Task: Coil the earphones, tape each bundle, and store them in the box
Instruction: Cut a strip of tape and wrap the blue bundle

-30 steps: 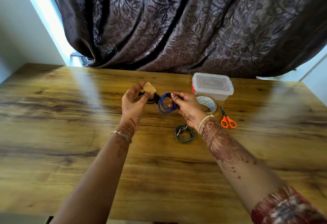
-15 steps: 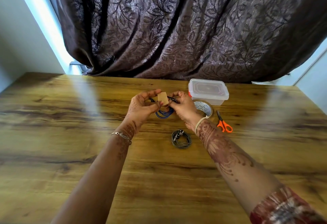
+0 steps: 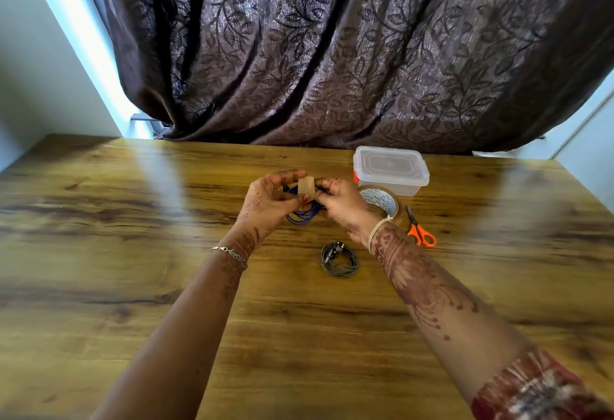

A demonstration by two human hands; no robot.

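Both hands are raised together above the middle of the wooden table (image 3: 133, 286); the left hand (image 3: 267, 202) and right hand (image 3: 342, 203) curl their fingers round a coil of blue earphones (image 3: 304, 215), pinching a piece of tan tape (image 3: 306, 185) that stands at its top (I cannot tell whether it already sticks); a grey coiled pair (image 3: 339, 259) lies nearer; at the far right sit the lidded clear box (image 3: 390, 170), a tape roll (image 3: 382, 202) and orange scissors (image 3: 420, 232).

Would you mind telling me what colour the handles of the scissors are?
Bright orange; the scissors show best in the head view.
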